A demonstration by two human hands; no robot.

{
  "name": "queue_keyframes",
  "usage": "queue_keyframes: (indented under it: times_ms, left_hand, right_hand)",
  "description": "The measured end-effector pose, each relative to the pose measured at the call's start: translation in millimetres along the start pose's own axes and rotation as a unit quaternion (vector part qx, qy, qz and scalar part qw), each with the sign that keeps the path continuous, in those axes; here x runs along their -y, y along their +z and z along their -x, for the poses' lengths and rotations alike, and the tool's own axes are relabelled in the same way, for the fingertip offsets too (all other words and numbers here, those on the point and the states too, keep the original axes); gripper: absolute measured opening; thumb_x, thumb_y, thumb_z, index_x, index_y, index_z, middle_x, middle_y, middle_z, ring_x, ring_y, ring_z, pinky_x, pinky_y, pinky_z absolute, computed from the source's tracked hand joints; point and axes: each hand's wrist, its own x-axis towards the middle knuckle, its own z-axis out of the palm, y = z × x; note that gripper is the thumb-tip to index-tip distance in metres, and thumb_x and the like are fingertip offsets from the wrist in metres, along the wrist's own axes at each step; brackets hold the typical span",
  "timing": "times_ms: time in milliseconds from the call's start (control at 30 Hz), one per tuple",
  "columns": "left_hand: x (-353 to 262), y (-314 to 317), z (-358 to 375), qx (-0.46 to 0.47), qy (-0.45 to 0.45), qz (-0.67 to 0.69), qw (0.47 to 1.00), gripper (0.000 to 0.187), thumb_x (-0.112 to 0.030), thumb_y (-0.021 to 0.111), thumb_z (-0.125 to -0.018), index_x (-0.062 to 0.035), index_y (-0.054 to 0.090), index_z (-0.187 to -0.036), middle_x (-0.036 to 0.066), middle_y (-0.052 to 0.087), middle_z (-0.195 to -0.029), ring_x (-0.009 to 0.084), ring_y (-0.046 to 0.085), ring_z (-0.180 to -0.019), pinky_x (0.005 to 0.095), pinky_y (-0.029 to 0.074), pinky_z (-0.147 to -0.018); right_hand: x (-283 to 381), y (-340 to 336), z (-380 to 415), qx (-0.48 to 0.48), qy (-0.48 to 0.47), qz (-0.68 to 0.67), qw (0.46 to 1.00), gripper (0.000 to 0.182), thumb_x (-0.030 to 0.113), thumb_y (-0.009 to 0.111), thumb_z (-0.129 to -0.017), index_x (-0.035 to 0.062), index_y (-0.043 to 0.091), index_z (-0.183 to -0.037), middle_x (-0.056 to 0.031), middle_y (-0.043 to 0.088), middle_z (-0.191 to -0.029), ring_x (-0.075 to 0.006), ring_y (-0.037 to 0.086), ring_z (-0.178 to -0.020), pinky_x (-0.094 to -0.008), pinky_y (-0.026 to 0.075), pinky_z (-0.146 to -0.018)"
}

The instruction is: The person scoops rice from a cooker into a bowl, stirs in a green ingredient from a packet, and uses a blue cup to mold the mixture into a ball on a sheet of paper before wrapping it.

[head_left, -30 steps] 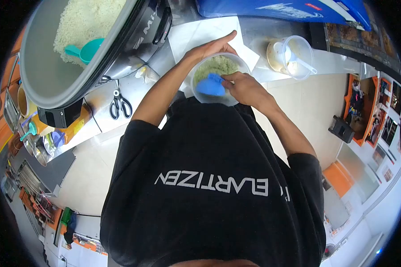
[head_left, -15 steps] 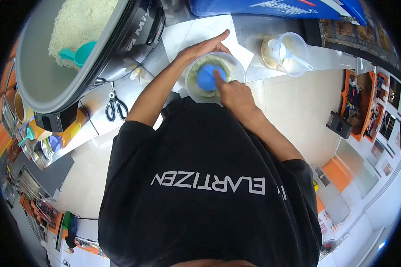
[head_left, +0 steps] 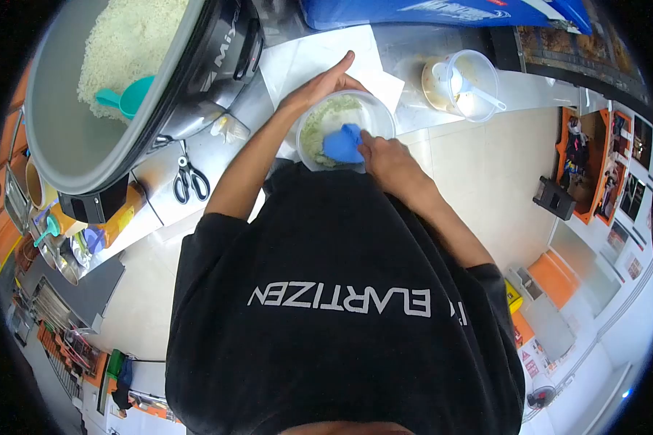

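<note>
Head view: pressing rice down into a clear tub.
The right hand is gripping a blue scoop inside the plastic tub at upper centre; the left hand, fingers flat, is steadying its far wall. Next move likely needs gentle, even pressure. On the steel bench, scissors are lying below the big rice cooker at upper left; pale tiled floor at right.

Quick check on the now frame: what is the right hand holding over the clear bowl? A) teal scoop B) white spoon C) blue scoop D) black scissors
C: the right hand grips a blue scoop over the greenish rice in the clear bowl, while the left hand steadies the bowl's far rim. The scissors lie on the counter and the teal scoop sits in the rice cooker.
</note>
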Motion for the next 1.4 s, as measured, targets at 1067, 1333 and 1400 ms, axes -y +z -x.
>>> queue_keyframes:
  times_ms: [1067,1333,1400]
  left_hand:
    - [-7.4,-11.4,7.7,0.006,0.022,0.040,0.999,0.109,-0.080,0.015,-0.103,0.0101,0.070,-0.128,0.019,0.076,-0.120,0.0225,0.069,-0.113,0.0335,0.048,-0.108]
    - [-5.1,-5.8,13.0,0.023,0.031,0.039,0.998,0.108,-0.080,0.016,-0.103,0.0099,0.070,-0.128,0.018,0.076,-0.119,0.0224,0.070,-0.112,0.0329,0.049,-0.107]
    - [-6.5,-7.9,10.8,0.014,0.021,0.028,0.999,0.108,-0.080,0.017,-0.103,0.0099,0.070,-0.128,0.017,0.076,-0.120,0.0220,0.070,-0.112,0.0325,0.049,-0.106]
  right_hand:
    - [32.0,-1.5,-36.1,-0.009,0.119,-0.117,0.986,0.042,0.016,0.056,-0.106,-0.0044,0.056,-0.143,-0.0331,0.070,-0.085,-0.0533,0.069,-0.080,-0.0587,0.054,-0.076]
    - [17.1,-56.2,-11.2,0.066,0.001,-0.118,0.991,0.052,0.013,0.060,-0.100,0.0123,0.054,-0.151,-0.0254,0.072,-0.090,-0.0447,0.072,-0.086,-0.0524,0.057,-0.078]
    - [22.0,-55.2,-16.8,0.063,0.001,-0.055,0.996,0.057,0.010,0.059,-0.095,0.0164,0.054,-0.151,-0.0212,0.072,-0.090,-0.0408,0.074,-0.087,-0.0499,0.059,-0.076]
